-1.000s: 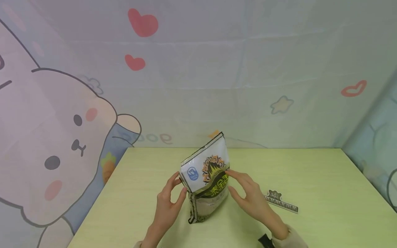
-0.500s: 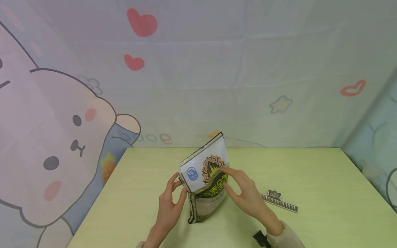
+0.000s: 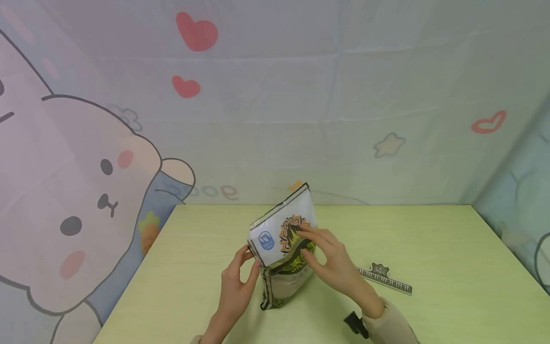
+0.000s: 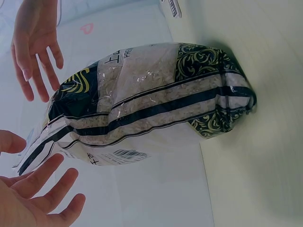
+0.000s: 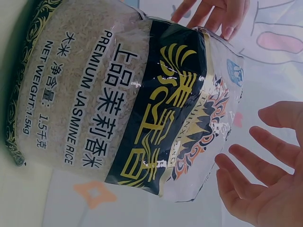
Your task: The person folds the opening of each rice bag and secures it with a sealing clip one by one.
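while the rice bag (image 3: 278, 282) stands on the table (image 3: 193, 248), the left hand (image 3: 234, 287) loose at its edge and the right hand (image 3: 337, 265) spread near its front, neither gripping, i judge remotely that only its standing is done, the clip (image 3: 384, 277) lying apart, unused.

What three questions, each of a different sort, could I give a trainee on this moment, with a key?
1. Open: In the head view, which of the person's hands is nearer the piano-patterned clip?
2. True or false: The clip is fastened to the printed bag.
3. Multiple choice: What does the English print on the bag name?
A. Wheat flour
B. Jasmine rice
C. Brown sugar

Key:
1. The right hand.
2. False; the clip lies on the table, apart from the bag.
3. B; it reads PREMIUM JASMINE RICE.
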{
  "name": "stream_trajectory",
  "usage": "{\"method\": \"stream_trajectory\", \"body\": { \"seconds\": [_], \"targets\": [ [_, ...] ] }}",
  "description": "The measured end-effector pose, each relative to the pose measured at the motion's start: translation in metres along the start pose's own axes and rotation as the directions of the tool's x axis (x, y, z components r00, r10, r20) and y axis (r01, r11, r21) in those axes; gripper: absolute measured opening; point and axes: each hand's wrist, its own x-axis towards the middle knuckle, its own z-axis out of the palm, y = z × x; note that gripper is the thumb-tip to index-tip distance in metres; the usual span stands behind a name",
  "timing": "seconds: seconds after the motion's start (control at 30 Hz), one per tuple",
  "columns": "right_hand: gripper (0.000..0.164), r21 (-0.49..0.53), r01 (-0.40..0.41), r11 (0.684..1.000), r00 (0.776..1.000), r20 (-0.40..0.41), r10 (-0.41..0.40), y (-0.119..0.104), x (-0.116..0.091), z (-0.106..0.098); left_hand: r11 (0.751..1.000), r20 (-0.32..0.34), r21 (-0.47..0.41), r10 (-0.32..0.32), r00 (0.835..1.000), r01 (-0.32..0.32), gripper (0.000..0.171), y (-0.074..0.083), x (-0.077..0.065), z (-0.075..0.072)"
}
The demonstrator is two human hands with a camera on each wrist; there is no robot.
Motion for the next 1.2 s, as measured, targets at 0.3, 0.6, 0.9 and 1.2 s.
{"method": "stream_trajectory", "body": {
  "seconds": [0.3,0.6,0.9,1.2],
  "targets": [
    [0.036,0.015,0.045,0.999,0.999,-0.008,-0.045,-0.003,0.009,0.004,1.000,0.001,-0.011,-0.019,1.000,0.019,0.036,0.001,-0.001,0.000],
    [0.037,0.010,0.079,0.997,0.997,-0.006,-0.079,-0.008,0.017,0.005,1.000,0.000,-0.007,-0.029,1.000,0.029,0.037,0.005,-0.001,-0.001],
    [0.037,0.028,0.124,0.992,0.992,-0.013,-0.123,-0.010,0.025,0.008,1.000,-0.025,0.010,-0.015,1.000,0.015,0.034,0.005,0.000,0.001],
    [0.035,0.020,0.171,0.985,0.985,-0.027,-0.171,-0.015,0.034,0.012,1.000,-0.063,0.028,0.000,0.998,0.002,0.028,0.006,0.000,0.005]
  ]
}}
